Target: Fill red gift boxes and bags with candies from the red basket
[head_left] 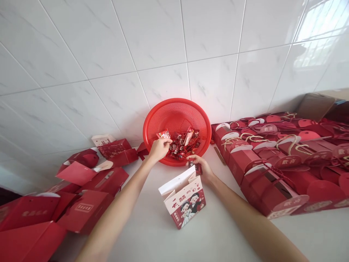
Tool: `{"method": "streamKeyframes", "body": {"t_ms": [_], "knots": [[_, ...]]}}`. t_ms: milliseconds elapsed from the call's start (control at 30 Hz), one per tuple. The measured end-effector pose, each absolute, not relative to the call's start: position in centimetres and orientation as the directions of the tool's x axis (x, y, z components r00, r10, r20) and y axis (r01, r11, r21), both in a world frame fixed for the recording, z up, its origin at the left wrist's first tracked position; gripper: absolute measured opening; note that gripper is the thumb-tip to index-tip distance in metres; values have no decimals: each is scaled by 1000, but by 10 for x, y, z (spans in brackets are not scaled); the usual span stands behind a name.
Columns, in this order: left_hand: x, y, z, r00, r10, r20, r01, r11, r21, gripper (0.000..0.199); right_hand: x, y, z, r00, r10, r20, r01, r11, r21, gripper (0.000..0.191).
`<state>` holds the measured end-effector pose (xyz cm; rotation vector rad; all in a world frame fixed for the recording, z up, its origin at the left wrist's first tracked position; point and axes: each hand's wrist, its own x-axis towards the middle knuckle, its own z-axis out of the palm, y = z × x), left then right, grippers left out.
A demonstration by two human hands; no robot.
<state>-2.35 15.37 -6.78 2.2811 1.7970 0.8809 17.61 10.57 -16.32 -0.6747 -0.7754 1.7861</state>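
At the near left side of the red plastic basket (177, 103), my left hand (159, 149) is closed in a pinch above the wrapped candies (178, 146). A red-and-white candy packet (163, 134) shows just behind its fingers; whether they grip it is hidden. My right hand (203, 166) is closed around dark red wrapped candy (195, 165) at the basket's near right rim. Below that hand stands a gift box (188, 205) on the white table, open at the top, tilted in view, with a cartoon bride and groom on its front.
Red gift boxes with rope handles (272, 171) stand packed in rows on the right. Several open red boxes (84, 211) lie jumbled on the left. A white tiled wall (163, 43) rises behind the basket. A brown carton (315, 105) sits at the far right.
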Motion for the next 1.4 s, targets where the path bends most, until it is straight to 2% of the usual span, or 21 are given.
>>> {"method": "streamKeyframes", "body": {"t_ms": [100, 267, 333, 400, 533, 633, 833, 900, 1033, 1233, 1400], "knots": [[-23, 157, -75, 187, 926, 328, 898, -297, 326, 38, 176, 104, -163, -303, 949, -82, -571, -250, -782, 27], [-11, 167, -75, 275, 897, 347, 946, -317, 71, 55, 175, 103, -165, -294, 951, -96, -551, -251, -795, 31], [-5, 172, -74, 292, 894, 340, 947, -320, 28, 53, 175, 103, -165, -294, 951, -98, -548, -252, -798, 31], [-2, 177, -75, 287, 894, 345, 948, -317, 33, 45, 174, 103, -165, -297, 950, -98, -547, -253, -798, 29], [-1, 188, -75, 232, 894, 382, 948, -296, 116, 30, 175, 103, -163, -301, 948, -105, -542, -261, -799, 27], [-6, 195, -73, 176, 895, 411, 927, -291, 238, 24, 175, 104, -162, -302, 947, -105, -542, -262, -799, 26], [-15, 197, -75, 107, 898, 427, 815, -325, 479, 25, 175, 106, -165, -299, 950, -92, -552, -251, -795, 28], [-16, 193, -78, 88, 902, 423, 725, -349, 593, 23, 175, 107, -167, -289, 954, -74, -572, -234, -786, 30], [-14, 180, -87, 66, 927, 369, 424, -361, 831, 25, 174, 109, -171, -267, 963, -48, -607, -206, -767, 36], [-7, 155, -101, 196, 943, 270, 336, -323, 885, 38, 174, 111, -171, -287, 953, -102, -612, -264, -746, 45], [4, 137, -114, 300, 921, 249, 367, -353, 861, 38, 173, 106, -168, -275, 961, -21, -614, -192, -765, 47]]}}
